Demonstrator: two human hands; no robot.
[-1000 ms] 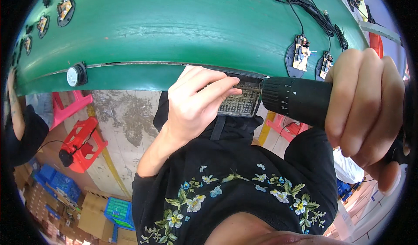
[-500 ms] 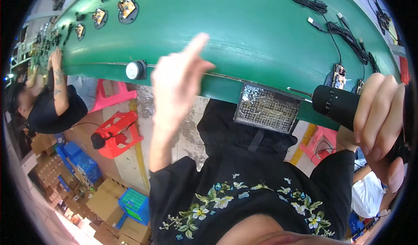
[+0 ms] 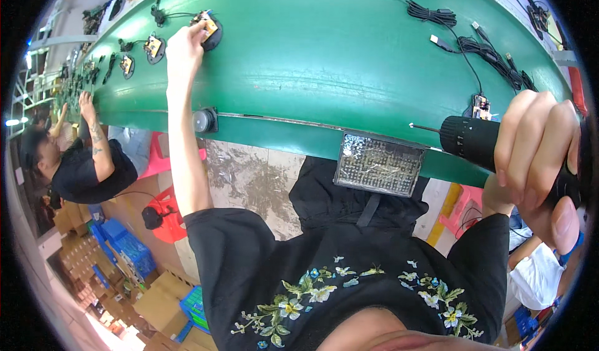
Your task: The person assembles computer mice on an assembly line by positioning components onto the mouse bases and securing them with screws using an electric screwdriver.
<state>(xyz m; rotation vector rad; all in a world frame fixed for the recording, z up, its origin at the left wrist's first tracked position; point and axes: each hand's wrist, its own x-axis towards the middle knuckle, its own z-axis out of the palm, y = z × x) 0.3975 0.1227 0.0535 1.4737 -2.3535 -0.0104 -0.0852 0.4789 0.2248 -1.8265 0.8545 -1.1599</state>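
My left hand [image 3: 182, 46] is stretched far out, fingers closed on a small circuit board on a round black holder [image 3: 208, 24], top left of the green surface [image 3: 324, 58]. Right hand [image 3: 540, 157] wrapped tight round a black electric screwdriver [image 3: 469, 140], its thin bit pointing left, just above the surface's near edge. Just behind the tip: another small board w/ cable [image 3: 480, 107]. More boards in holders [image 3: 154, 47] run off to the left. Clear tray of small parts [image 3: 379, 165] hangs at the near edge, btw my hands. Black cables [image 3: 465, 36] lie far right. Another person in black [image 3: 87, 164] works further left.
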